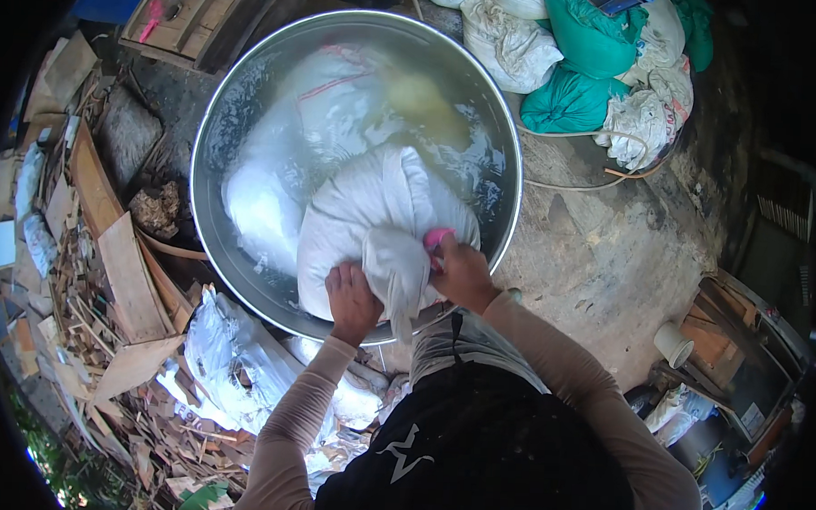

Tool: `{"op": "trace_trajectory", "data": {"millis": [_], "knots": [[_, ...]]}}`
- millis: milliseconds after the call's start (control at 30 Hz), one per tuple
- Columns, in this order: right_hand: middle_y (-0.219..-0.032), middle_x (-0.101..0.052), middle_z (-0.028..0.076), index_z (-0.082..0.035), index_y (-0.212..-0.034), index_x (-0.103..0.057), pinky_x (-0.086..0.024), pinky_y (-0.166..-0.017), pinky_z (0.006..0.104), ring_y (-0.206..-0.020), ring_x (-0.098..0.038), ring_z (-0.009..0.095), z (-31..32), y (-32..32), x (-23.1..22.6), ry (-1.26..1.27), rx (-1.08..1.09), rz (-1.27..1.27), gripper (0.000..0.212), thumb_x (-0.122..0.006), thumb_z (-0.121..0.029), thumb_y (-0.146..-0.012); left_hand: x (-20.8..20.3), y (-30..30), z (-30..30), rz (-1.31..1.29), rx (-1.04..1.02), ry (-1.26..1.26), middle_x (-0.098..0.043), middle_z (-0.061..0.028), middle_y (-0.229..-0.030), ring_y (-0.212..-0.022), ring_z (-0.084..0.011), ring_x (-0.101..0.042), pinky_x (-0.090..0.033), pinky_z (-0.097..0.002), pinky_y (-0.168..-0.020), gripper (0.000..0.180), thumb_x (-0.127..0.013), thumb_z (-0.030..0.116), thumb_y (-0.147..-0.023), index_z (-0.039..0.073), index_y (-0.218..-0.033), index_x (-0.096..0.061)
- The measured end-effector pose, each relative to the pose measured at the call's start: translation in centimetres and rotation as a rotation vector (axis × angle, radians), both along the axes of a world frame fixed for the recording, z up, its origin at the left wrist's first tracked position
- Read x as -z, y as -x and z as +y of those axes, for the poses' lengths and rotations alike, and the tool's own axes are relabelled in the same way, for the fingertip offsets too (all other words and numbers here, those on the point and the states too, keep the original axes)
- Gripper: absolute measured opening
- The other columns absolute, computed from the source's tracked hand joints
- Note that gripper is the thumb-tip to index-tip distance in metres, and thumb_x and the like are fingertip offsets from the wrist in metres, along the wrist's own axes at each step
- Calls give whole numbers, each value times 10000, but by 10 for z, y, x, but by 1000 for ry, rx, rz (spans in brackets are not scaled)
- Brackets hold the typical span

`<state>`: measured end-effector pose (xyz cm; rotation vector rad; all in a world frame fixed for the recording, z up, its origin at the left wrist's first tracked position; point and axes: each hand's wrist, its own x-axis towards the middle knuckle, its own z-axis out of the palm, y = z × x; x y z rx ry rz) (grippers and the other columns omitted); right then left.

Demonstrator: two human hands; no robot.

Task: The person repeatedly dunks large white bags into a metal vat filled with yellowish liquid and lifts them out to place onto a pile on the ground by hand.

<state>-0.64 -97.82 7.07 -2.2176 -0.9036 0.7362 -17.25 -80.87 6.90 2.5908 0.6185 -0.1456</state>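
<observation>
A large round metal tub (202,239) holds cloudy water. In its near part sits a bulging white cloth sack (356,199), with its gathered neck turned toward me. My left hand (352,302) presses against the sack's near left side, fingers curled into the cloth. At the right of the neck, my right hand (464,273) is closed on a small pink object (437,237); its kind is mostly hidden by my fingers. Another white sack (266,196) lies partly under water behind and to the left, with pinkish-red lines on it.
Green sacks (595,37) and white sacks (505,43) are piled at the far right, beside a thin hose (574,133). Wood scraps (110,281) and a white plastic bag (233,361) lie left of the tub. A white cup-shaped container (673,345) stands at the right.
</observation>
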Motion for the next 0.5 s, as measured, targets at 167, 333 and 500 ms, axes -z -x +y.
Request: {"op": "trace_trajectory", "data": {"millis": [167,333,500], "knots": [[-716,-630,164,-45,-1038,-491,-499,-637,499,-692,-638,386,-12,21,-27,-4,-64,34,464,-748,-229,-699,-11,26,-14,-80,15,-59,-531,-193,-1043,-984,-395,-490,-380,-479,-833,425,-638,189,-677,-22,-1035,-547],[-711,-637,158,-45,-1047,-486,-490,-628,502,-683,-637,383,-15,17,-24,-8,-86,43,477,-752,-211,-688,-14,17,1,-127,-94,113,-659,-120,-847,-827,-335,-628,-468,-428,-734,266,-696,198,-679,42,-890,-653],[-702,-640,164,-28,-1044,-481,-486,-609,498,-677,-642,383,-14,12,-15,-35,-92,86,476,-747,-212,-694,-29,6,9,-105,-269,387,-685,-85,-729,-692,-287,-669,-507,-368,-649,137,-749,143,-676,79,-773,-675]]}}
